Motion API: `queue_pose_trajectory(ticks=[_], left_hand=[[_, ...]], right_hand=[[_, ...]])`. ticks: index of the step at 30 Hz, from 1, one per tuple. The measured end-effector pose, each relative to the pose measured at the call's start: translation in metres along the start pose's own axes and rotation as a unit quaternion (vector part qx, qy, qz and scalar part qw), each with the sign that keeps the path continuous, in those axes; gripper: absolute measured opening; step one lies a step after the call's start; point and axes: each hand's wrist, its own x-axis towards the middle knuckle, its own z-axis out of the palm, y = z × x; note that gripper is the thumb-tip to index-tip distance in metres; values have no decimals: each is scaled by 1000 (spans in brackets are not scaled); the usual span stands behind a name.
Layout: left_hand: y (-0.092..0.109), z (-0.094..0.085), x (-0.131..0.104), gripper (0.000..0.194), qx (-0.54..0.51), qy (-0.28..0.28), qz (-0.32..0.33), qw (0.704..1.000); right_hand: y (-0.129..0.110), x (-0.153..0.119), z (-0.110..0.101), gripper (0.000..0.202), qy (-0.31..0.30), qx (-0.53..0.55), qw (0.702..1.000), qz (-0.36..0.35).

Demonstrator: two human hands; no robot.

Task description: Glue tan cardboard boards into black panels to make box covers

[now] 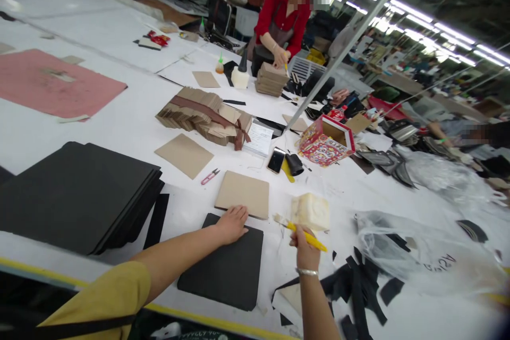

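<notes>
Left hand (233, 223) flat, fingers spread, pressing the top edge of the black sheet (227, 265) at the table's (127, 122) near edge, right hand (303, 247) gripping a yellow brush (303, 234) just right of it, bristles near the cardboard square (243, 194).

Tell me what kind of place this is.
Probably a factory floor for hand assembly, perhaps of leather or card goods. A long white table holds stacked black sheets, bundled card pieces and black scraps; the right hand holds a brush.
</notes>
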Motion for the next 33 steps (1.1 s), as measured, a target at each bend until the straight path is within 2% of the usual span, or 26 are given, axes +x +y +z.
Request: queue_pose_trajectory(ticks=[3,6,8,11,14,17,20,23,25,31,33], left_hand=[[0,1,2,57,-7,7,-22,1000],[-1,-3,3,59,-21,13,-24,999],[-2,-6,4,60,-27,14,-20,999],[-3,-10,5,58,-26,13,-19,999],[-4,-11,5,55,-36,5,-24,999],[-4,-9,4,53,-42,8,-19,999],[-5,-6,5,52,-35,7,-16,999],[-6,-1,6,52,-30,7,-11,999],[-7,0,7,52,-28,11,-7,1000],[-7,-7,10,48,-24,8,-12,1000],[-5,-11,13,46,-15,-1,-17,1000]], right_hand=[[-48,6,68,35,-157,50,984,-71],[-72,10,121,27,-256,60,955,-135],[-76,13,142,21,-300,47,937,-174],[-73,22,158,20,-359,8,913,-195],[-72,38,171,21,-356,-28,911,-205],[-76,59,188,22,-284,-55,936,-200],[-81,80,205,24,-217,-80,960,-157],[-77,95,208,26,-179,-97,972,-120],[-67,103,198,28,-157,-107,976,-108],[-35,122,129,25,-70,-106,992,-20],[-30,124,112,27,-54,-100,994,-3]])
